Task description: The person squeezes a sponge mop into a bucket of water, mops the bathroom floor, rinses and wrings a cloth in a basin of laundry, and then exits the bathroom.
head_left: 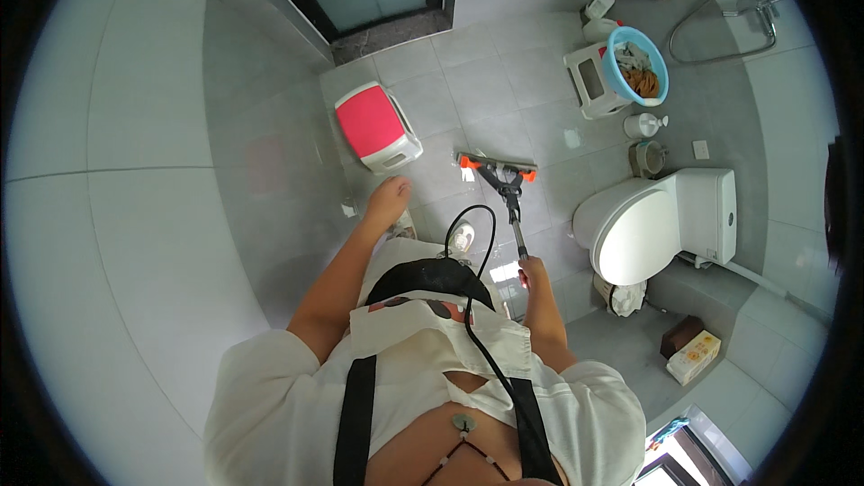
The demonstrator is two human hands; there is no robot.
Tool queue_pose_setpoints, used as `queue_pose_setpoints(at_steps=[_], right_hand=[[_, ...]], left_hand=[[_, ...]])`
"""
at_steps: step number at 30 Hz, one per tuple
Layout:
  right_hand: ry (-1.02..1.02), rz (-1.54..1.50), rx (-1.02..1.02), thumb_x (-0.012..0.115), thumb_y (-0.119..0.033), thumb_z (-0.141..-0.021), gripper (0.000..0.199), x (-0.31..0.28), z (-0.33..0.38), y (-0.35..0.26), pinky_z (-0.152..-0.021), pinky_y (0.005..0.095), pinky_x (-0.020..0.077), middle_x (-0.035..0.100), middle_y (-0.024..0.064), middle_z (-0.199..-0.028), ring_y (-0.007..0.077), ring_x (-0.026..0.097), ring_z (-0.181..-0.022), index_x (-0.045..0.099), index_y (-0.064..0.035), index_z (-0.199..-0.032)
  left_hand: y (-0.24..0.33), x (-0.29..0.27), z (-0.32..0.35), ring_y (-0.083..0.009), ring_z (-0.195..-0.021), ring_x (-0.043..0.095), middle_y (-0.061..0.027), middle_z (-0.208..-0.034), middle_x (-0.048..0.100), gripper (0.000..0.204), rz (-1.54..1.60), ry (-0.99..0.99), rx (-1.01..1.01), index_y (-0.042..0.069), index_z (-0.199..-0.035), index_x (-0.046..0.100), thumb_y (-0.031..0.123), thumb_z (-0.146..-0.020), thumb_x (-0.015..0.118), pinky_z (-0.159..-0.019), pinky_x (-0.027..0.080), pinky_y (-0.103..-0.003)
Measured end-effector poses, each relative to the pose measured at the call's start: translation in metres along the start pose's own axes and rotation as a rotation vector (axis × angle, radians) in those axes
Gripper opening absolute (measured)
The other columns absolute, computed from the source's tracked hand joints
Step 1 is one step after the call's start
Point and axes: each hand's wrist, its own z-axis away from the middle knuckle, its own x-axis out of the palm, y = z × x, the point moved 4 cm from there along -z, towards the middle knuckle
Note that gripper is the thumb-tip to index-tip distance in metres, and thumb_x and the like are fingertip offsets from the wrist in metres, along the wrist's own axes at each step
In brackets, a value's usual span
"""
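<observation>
My right hand (533, 274) is wrapped round the metal handle of a sponge mop (509, 187). The mop's wide head, with orange clips at both ends, lies on the grey floor ahead of me. To the left, my left hand (389, 202) hangs with its fingers curled in a loose fist, and nothing shows in it. Just beyond that hand stands a white stool or bin with a red top (370, 122). One of my shoes (462, 237) shows between the mop and my body.
A white toilet (639, 236) stands at the right, with a small bin (621, 295) beside it. Farther off, a blue basin (663, 72) of cloths rests on a white stool (589, 84). The tiled floor (486, 63) shines wet in places. A dark-framed door (346, 31) is at the far left.
</observation>
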Motion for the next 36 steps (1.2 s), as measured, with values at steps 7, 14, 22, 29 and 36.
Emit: queue_pose_setpoints(at_steps=[7,14,22,29,36], right_hand=[[0.031,-0.088,0.008,0.051,-0.011,-0.079,0.012,0.012,0.06,-0.018,-0.025,0.0287,0.0263,0.04,0.004,-0.045,0.0125,0.035,-0.029,0.046,-0.0048,-0.069],[0.059,-0.074,-0.004,0.052,-0.016,-0.081,0.019,0.012,0.073,-0.071,-0.027,0.0266,0.0293,0.042,0.0018,-0.047,0.0099,0.036,-0.031,0.046,-0.0052,-0.067],[0.017,-0.078,0.075,0.054,-0.022,-0.082,0.027,-0.006,0.043,-0.118,-0.029,0.0267,0.0299,0.044,0.0027,-0.048,0.0107,0.037,-0.033,0.043,-0.0064,-0.062],[-0.016,-0.013,0.218,0.054,-0.025,-0.082,0.031,-0.03,0.03,-0.135,-0.029,0.0268,0.0303,0.04,0.0019,-0.045,0.0105,0.035,-0.032,0.043,-0.0058,-0.06],[-0.056,-0.094,0.23,0.054,-0.02,-0.081,0.026,-0.034,0.027,-0.113,-0.028,0.03,0.0313,0.042,0.0038,-0.044,0.0136,0.037,-0.031,0.047,-0.0027,-0.062]], left_hand=[[-0.041,-0.033,-0.042,-0.028,-0.082,0.056,-0.0146,-0.088,0.058,0.02,0.034,0.093,0.08,0.005,-0.092,0.057,0.016,-0.078,0.049,-0.072,0.044,-0.034],[-0.048,-0.073,-0.058,-0.03,-0.082,0.056,-0.0155,-0.085,0.059,0.02,0.092,0.136,-0.006,0.005,-0.091,0.058,0.018,-0.078,0.05,-0.072,0.044,-0.036],[-0.048,-0.109,-0.077,-0.0296,-0.082,0.057,-0.0159,-0.086,0.059,0.019,0.137,0.254,-0.041,0.005,-0.092,0.059,0.015,-0.079,0.05,-0.074,0.044,-0.033],[-0.015,-0.118,-0.107,-0.0249,-0.079,0.058,-0.0147,-0.085,0.06,0.02,0.206,0.284,-0.114,0.005,-0.093,0.059,0.015,-0.079,0.051,-0.071,0.045,-0.03],[0.016,-0.102,-0.159,-0.0236,-0.075,0.059,-0.0143,-0.084,0.061,0.021,0.203,0.169,-0.033,0.005,-0.094,0.059,0.016,-0.079,0.051,-0.069,0.045,-0.03]])
